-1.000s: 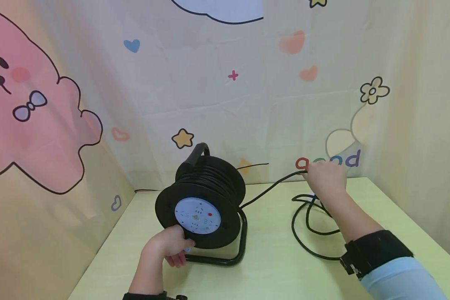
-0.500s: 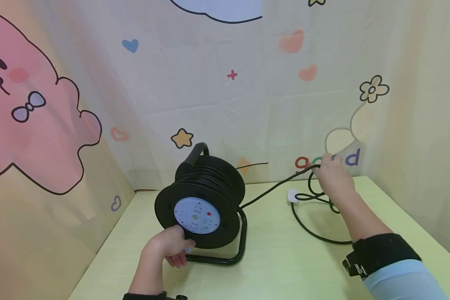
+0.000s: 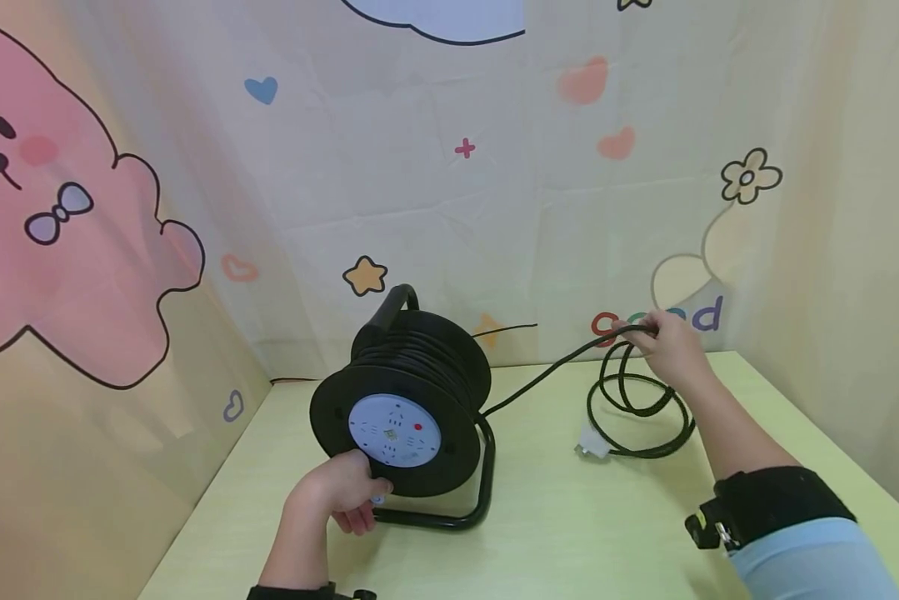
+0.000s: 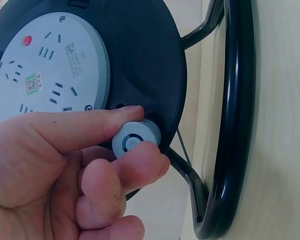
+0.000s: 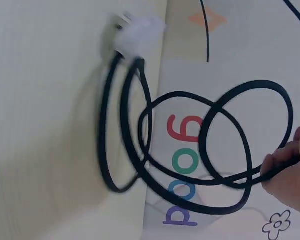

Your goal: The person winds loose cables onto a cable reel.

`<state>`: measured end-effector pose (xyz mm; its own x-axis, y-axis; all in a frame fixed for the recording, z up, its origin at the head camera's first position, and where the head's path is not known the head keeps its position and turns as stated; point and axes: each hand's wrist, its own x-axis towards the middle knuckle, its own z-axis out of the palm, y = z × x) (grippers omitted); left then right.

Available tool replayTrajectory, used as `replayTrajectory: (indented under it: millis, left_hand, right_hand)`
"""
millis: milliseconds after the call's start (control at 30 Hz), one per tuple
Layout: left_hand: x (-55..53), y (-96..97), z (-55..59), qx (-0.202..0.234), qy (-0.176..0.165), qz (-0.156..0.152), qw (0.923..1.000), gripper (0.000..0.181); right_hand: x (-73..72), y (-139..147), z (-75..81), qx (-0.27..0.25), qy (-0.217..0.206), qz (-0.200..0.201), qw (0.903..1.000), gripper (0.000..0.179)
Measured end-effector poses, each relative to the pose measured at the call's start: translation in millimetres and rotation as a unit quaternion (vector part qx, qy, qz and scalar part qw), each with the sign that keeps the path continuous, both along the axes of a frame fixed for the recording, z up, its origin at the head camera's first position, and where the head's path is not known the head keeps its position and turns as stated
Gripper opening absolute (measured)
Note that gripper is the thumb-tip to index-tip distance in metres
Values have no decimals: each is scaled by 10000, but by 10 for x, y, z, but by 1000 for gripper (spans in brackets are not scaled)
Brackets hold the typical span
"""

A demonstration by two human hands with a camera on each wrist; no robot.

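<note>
The left hand (image 3: 344,487) pinched the pale knob (image 4: 141,131) of the cable reel (image 3: 400,429), which stood left of centre, towards the back edge of the table (image 3: 539,542); the right hand (image 3: 670,348) gripped the cord (image 3: 561,361) near the back right corner. Probably winding; next seemed to call for turning the knob, guiding the cord
</note>
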<state>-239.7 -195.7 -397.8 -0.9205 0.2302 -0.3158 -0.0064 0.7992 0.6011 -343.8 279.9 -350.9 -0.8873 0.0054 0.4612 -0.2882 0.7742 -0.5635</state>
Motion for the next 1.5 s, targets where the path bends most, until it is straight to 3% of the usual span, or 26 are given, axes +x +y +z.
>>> replayTrajectory:
  millis: [167,367,500,700,967,1133,1500]
  left_hand:
    - [6,-20,17,-57,12,101,9999,27]
    - [7,-47,31,-60,-7,132,9999,28]
    - [-4,-64,25,-45,-8,141,9999,28]
    - [-1,-78,13,-48,16,144,9999,30]
    - [6,-110,17,-14,20,219,9998,31]
    - [6,-158,29,13,23,301,9995,32]
    - [18,-326,89,29,368,634,9973,32]
  right_hand:
    - [60,208,110,445,-197,168,9987,34]
    - [128,516,118,1025,-373,-93,9940,46]
    - [220,669,91,793,-695,190,9942,44]
    - [323,749,101,567,-1123,572,9904,58]
    - [339,674,151,750,-980,431,9914,60]
    - [368,606,157,731,-837,398,9930,51]
    - [385,365,82,673,-331,397,9964,45]
